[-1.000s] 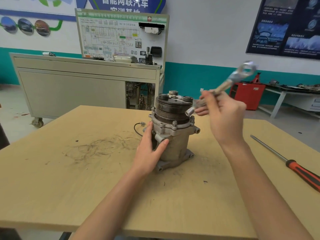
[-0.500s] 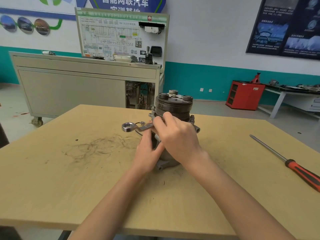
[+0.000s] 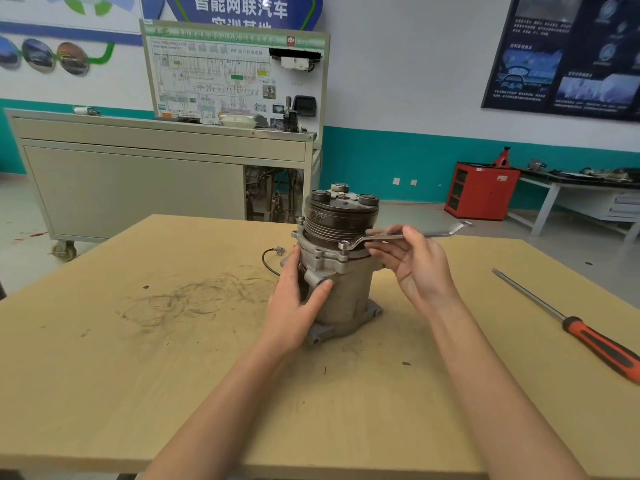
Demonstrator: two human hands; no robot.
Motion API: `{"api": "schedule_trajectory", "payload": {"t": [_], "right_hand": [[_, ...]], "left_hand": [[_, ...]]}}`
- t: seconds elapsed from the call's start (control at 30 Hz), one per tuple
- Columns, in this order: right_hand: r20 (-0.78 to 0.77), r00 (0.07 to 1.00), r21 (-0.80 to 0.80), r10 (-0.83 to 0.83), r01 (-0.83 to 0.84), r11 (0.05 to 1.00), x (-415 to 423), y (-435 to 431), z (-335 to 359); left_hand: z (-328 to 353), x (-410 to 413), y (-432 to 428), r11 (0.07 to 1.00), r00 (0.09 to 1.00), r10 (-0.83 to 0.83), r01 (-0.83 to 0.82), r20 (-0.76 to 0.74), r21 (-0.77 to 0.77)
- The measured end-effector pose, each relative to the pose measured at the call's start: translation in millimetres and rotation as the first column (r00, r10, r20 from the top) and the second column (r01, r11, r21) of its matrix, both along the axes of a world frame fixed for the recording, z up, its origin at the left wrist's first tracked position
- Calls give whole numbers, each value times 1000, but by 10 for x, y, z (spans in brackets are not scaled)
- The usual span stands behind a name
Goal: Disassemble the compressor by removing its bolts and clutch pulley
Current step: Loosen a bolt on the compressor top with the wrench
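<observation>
A grey metal compressor (image 3: 349, 289) stands upright at the middle of the wooden table (image 3: 138, 375), its dark grooved clutch pulley (image 3: 341, 218) on top. My left hand (image 3: 294, 306) grips the compressor body from the left side. My right hand (image 3: 415, 265) pinches the shaft of a silver ring wrench (image 3: 398, 237), which lies level. The wrench's ring end sits over a bolt (image 3: 344, 244) on the front flange just below the pulley. Its other end points right past my hand.
A long screwdriver with an orange and black handle (image 3: 599, 344) lies on the table's right side. A black wire with a connector (image 3: 272, 258) trails left of the compressor. Behind the table stand a grey training cabinet (image 3: 138, 181) and a red box (image 3: 481, 190).
My right hand has swung the wrench from the compressor's left side round to its right. The ring end now sits on a front flange bolt. My left hand has stayed on the body.
</observation>
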State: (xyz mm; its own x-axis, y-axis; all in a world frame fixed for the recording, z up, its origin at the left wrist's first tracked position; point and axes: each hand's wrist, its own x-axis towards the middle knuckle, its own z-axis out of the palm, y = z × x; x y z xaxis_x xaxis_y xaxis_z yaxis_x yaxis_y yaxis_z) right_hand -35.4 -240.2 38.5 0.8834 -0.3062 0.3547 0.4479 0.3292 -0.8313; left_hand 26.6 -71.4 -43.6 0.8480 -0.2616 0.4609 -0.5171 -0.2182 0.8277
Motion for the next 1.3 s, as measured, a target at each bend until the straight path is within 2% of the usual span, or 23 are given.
{"api": "schedule_trajectory", "payload": {"t": [0.1, 0.17, 0.2, 0.27, 0.33, 0.4, 0.43, 0.5, 0.7, 0.87, 1.07, 1.13, 1.17, 1.2, 1.27, 1.3], "right_hand": [[-53, 998, 53, 28, -25, 998, 128, -28, 123], [13, 991, -89, -132, 133, 987, 129, 23, 150], [89, 966, -183, -244, 256, 949, 100, 56, 163], [300, 856, -317, -421, 506, 802, 2, 138, 227], [580, 678, -413, -452, 723, 554, -92, 233, 330], [785, 528, -464, -324, 847, 258, -149, 326, 404], [836, 486, -469, -255, 874, 130, -164, 384, 420], [878, 454, -465, -150, 884, -43, -173, 503, 424], [914, 405, -389, 2, 878, -280, -161, 742, 241], [911, 412, -382, 3, 848, -369, -131, 811, 107], [894, 440, -443, -87, 840, -312, -116, 827, 26], [885, 455, -465, -101, 853, -235, -102, 773, 14], [869, 476, -492, -137, 860, -134, -97, 708, -1], [823, 531, -534, -201, 844, 40, -98, 622, -19], [580, 732, -516, -357, 670, 534, -116, 435, -34], [399, 839, -412, -370, 525, 745, -102, 340, -38]], "left_hand": [[5, -2, 7, 1000, 1000, -4, 4, -5, 5], [7, -5, 9, 1000, 1000, -2, 2, -2, 15], [11, -9, 9, 1000, 1000, 2, -2, -2, 21], [23, -16, 7, 1000, 1000, 8, -8, 0, 29], [20, -6, 7, 1000, 1000, 8, -8, 1, 29], [23, -13, 6, 1000, 1000, 6, -7, 8, 30], [20, -19, 8, 1000, 1000, 3, -3, 8, 23], [20, -28, 18, 1000, 1000, -4, 4, 1, 8], [6, -16, 8, 1000, 1000, -7, 6, 28, 17], [-23, 9, -10, 1000, 999, 15, -15, 52, -12], [-17, 6, -17, 1000, 999, 20, -19, 43, -9], [-10, 0, -9, 1000, 999, 2, -2, 41, -12], [-10, 9, -3, 1000, 1000, 0, 0, 25, 0], [-3, 1, 5, 1000, 1000, 1, -1, 7, 13], [3, -7, 16, 1000, 1000, -3, 3, -2, 8], [2, -5, 19, 1000, 1000, -8, 8, -5, 5]]}}
